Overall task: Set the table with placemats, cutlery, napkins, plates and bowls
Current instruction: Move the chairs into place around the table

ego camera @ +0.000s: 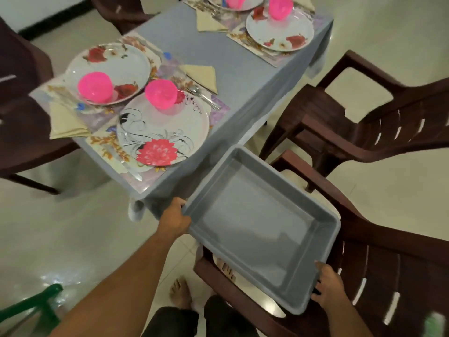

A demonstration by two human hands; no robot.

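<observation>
Pale tiled floor [73, 227] surrounds your grey-clothed table [243, 76], which carries four settings: placemats, flowered plates such as the nearest plate [162, 132], pink bowls like this bowl [161, 93], folded napkins and cutlery. Brown chairs crowd its sides; the nearest chair [364, 239] sits under the empty grey tub [262, 227] you carry. Your left hand [175, 218] grips its near-left rim, your right hand [328, 285] curls round its near corner. Judging the laying done, keep the tub level, lift it above the chair arms, and swing toward open floor at left, away from the table edge.
</observation>
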